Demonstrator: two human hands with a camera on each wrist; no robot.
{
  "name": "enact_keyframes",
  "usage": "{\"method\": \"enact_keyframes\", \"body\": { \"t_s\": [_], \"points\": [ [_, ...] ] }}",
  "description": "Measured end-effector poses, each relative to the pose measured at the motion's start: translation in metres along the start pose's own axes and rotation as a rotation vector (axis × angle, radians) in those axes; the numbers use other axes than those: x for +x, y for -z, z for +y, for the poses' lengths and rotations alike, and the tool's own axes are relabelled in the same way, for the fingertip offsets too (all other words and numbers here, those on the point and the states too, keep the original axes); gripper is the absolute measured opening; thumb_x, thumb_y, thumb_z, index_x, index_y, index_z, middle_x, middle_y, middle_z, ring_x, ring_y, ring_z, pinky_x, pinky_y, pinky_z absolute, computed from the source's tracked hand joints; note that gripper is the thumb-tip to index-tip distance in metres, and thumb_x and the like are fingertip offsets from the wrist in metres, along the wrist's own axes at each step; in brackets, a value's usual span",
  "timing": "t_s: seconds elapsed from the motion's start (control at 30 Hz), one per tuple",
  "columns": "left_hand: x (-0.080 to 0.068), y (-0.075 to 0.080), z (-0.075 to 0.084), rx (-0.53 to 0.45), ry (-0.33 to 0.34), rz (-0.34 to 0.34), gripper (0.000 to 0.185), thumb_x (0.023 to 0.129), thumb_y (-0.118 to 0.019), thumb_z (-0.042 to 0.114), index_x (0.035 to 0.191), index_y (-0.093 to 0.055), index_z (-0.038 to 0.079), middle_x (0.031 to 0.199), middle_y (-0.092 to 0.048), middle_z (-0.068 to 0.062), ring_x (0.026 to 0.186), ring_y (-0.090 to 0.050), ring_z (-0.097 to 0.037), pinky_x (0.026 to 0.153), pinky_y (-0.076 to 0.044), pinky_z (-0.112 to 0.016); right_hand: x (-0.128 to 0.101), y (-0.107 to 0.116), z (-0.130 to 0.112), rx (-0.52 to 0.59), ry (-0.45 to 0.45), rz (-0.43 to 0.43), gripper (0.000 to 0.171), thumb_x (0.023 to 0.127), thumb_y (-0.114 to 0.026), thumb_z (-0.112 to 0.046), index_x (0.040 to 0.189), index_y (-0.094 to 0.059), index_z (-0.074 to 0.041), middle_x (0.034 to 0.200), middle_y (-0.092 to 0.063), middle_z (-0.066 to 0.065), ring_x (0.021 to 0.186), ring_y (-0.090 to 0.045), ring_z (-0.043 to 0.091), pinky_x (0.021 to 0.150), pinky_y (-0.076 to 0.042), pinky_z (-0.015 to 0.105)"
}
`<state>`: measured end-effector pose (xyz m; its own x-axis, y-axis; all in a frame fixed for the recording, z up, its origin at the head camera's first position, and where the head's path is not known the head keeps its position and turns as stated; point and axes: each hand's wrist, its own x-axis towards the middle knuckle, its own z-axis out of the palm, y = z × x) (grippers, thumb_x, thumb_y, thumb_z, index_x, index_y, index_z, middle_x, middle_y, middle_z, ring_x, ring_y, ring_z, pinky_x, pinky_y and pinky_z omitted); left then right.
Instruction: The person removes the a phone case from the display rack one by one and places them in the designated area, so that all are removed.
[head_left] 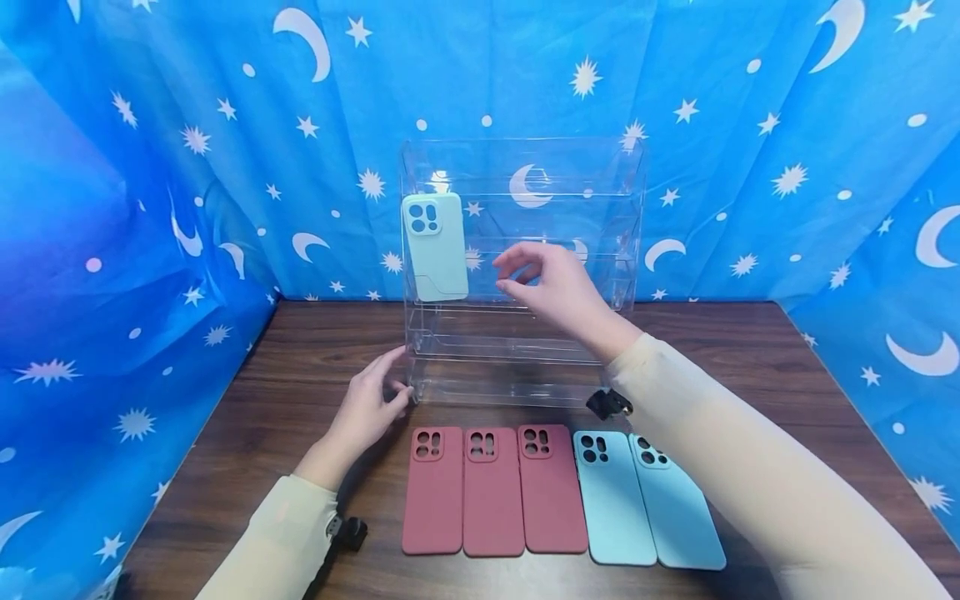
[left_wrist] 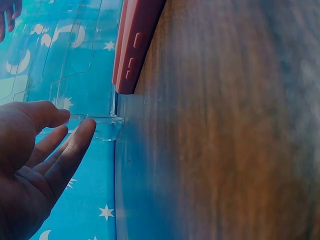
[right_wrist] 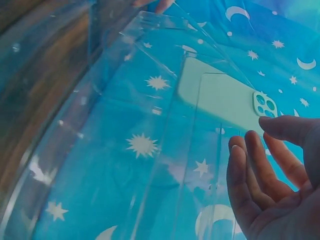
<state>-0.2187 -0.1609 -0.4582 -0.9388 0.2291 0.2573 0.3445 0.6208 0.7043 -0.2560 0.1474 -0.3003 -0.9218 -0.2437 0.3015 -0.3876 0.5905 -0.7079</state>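
A clear acrylic tiered stand [head_left: 525,346] is upright on the table. One mint-green phone case [head_left: 442,267] leans in it at the upper left, its camera cutout at the top. My right hand [head_left: 558,287] hovers in front of the stand, right of that case, with loosely bent fingers and nothing between them. In the right wrist view the mint case [right_wrist: 215,95] shows beyond the fingertips. My left hand [head_left: 367,404] is by the stand's lower left corner. Its relaxed fingertips [left_wrist: 89,125] are right at the clear edge in the left wrist view.
In front of the stand, three dark red phone cases [head_left: 492,508] lie in a row. Two light blue phone cases [head_left: 618,508] continue it rightward, the outer one partly under my right sleeve [head_left: 720,450]. A blue curtain [head_left: 480,75] with moons and stars surrounds the wooden table [head_left: 337,333].
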Motion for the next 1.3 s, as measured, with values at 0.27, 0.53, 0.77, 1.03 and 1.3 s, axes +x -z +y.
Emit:
{"method": "enact_keyframes", "body": {
  "t_s": [0.27,0.53,0.77,1.03,1.3],
  "points": [
    [0.0,0.001,0.001,0.003,0.011,-0.001,0.07,0.091,-0.074,0.001,0.154,-0.045,0.014,0.113,-0.065,-0.013,0.067,-0.069,-0.012,0.052,-0.057,-0.023,0.034,-0.004,-0.014,-0.008,0.052,0.085,0.025,0.096,-0.073,-0.018,0.12,-0.071,-0.018,0.112,-0.075,0.002,0.098,-0.072,0.016,0.083,-0.06,0.038],
    [0.0,-0.002,0.0,0.022,0.0,0.0,0.07,0.092,-0.074,0.002,0.154,-0.045,0.015,0.116,-0.065,-0.012,0.076,-0.068,-0.014,0.05,-0.056,-0.023,0.059,-0.01,-0.027,0.025,0.033,0.121,0.036,0.096,-0.074,-0.019,0.131,-0.065,-0.017,0.125,-0.071,0.005,0.103,-0.07,0.017,0.081,-0.061,0.035],
    [-0.003,0.0,0.0,0.031,-0.007,0.03,0.071,0.09,-0.076,0.001,0.153,-0.047,0.013,0.119,-0.066,-0.013,0.079,-0.069,-0.017,0.051,-0.056,-0.022,0.069,-0.016,-0.041,0.054,0.023,0.102,0.036,0.097,-0.074,-0.022,0.131,-0.064,-0.019,0.124,-0.068,0.004,0.104,-0.07,0.018,0.085,-0.061,0.032],
    [-0.002,0.002,0.001,0.029,-0.012,0.025,0.07,0.09,-0.075,0.001,0.153,-0.047,0.013,0.115,-0.066,-0.013,0.076,-0.069,-0.015,0.05,-0.056,-0.022,0.076,-0.017,-0.039,0.094,0.008,0.137,0.045,0.097,-0.073,-0.021,0.138,-0.056,-0.023,0.126,-0.067,0.006,0.107,-0.07,0.02,0.088,-0.062,0.034],
    [-0.001,0.001,0.0,0.031,-0.014,0.017,0.069,0.091,-0.075,0.002,0.153,-0.047,0.013,0.119,-0.065,-0.013,0.074,-0.069,-0.015,0.052,-0.056,-0.022,0.081,-0.019,-0.035,0.074,0.037,0.151,0.038,0.097,-0.073,-0.023,0.134,-0.062,-0.023,0.121,-0.071,0.003,0.104,-0.072,0.019,0.087,-0.062,0.033]
  ]
}}
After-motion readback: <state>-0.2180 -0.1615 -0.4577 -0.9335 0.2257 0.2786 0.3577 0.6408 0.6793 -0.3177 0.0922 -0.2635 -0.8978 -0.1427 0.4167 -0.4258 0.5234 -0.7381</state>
